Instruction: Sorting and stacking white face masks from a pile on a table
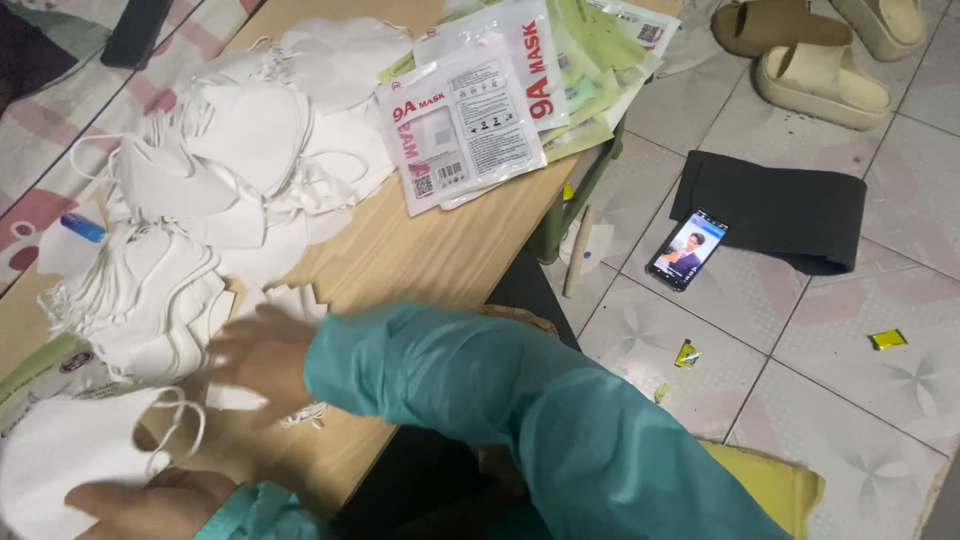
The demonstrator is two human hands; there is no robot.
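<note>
1. Gripping the soft white fabric face mask (60, 450) at the table's near edge, the left hand (150, 505) pinched its lower rim; the right hand (262, 358), blurred, lay spread over small white pieces, its hold impossible to tell.
2. Masks like this looked light, floppy and easily creased, best taken by the edge or ear loops.
3. Flat printed plastic mask packets (460, 125) lay fanned at the wooden table (440, 250) edge beside the loose mask heap (230, 150); their contents were not visible.

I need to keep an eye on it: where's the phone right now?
In the head view, the phone lies screen-up on the tiled floor right of the wooden table, overlapping the lower left edge of a folded black cloth.
</note>
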